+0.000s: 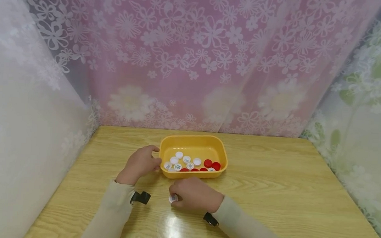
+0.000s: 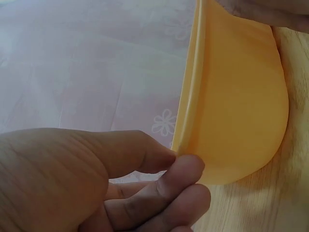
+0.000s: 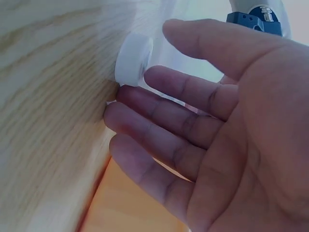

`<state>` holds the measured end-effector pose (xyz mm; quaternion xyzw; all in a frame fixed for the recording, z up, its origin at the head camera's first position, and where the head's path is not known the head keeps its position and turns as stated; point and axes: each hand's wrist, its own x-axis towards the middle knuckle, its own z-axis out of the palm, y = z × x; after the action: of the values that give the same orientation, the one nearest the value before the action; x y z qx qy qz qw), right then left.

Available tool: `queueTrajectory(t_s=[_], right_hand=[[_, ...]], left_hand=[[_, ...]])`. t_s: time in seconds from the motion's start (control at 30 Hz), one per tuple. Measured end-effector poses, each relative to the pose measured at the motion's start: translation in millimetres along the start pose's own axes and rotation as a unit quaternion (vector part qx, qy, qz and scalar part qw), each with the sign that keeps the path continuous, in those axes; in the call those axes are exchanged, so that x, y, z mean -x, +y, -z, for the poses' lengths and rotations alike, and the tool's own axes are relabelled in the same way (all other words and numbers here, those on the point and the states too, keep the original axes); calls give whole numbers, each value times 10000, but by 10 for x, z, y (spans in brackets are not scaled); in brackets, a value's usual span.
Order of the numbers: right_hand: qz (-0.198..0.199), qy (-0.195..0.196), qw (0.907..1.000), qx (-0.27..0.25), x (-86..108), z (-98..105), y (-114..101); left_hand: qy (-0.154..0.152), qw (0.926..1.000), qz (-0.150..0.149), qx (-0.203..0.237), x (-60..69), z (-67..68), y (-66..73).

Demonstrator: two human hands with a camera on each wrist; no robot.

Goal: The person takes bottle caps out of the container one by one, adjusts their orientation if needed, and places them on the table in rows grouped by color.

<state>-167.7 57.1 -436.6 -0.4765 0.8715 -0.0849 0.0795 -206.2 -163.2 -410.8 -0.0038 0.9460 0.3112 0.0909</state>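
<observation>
Tray (image 1: 194, 144): yellow, with rounded corners; upright on the worktop (image 1: 270, 183), near its far edge.
Contents: white caps (image 1: 179, 155), several bearing printed marks, at the left and middle of the tray; red caps (image 1: 208, 163) at its right end and along its near wall; the far part of the tray floor is bare.
Left hand (image 1: 140, 163): grasping the tray by the rim at its left end; thumb on one side, forefinger on the other, as the left wrist view shows.
Loose cap (image 1: 172, 199): white, with a printed mark on its upper face; flat on the worktop, outside the tray on its near side.
Right hand (image 1: 195, 194): released, at the loose cap; fingers extended, thumb apart from the cap in the right wrist view; whether the forefinger touches it cannot be told.
Sleeves (image 1: 113, 206): pale; a black band (image 1: 141, 197) at each wrist.
Backdrop: pink cloth (image 1: 193, 62) with white flowers, behind the worktop.
</observation>
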Motion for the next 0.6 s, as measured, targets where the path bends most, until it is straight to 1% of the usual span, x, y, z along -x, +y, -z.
queueTrajectory(t_s=[0.1,0.17,0.27,0.37,0.4,0.43,0.5,0.6], right_hand=[[-91,-65,9998,-139,48,23,28],[-221,32,9994,-276,113,117,69],[-264,614,9974,-253,231,402,174],[-420,1154,9924,21,316,779,301],[-500,1241,9910,90,326,896,346],[-626,1240,9902,104,325,1008,388],[-917,1087,9898,23,287,1202,468],[-1192,772,9898,-55,141,1408,591]], left_hand=[[-60,10000,28,66,-10,-9,7],[-81,9999,43,104,-9,-16,14],[-78,9998,60,159,-6,-22,24],[-56,9998,68,201,-5,-17,25],[-57,9997,81,222,-3,-12,26],[-56,9997,87,233,-3,-9,24],[-58,9996,98,259,-1,-3,22],[-68,9996,65,266,-9,-3,16]])
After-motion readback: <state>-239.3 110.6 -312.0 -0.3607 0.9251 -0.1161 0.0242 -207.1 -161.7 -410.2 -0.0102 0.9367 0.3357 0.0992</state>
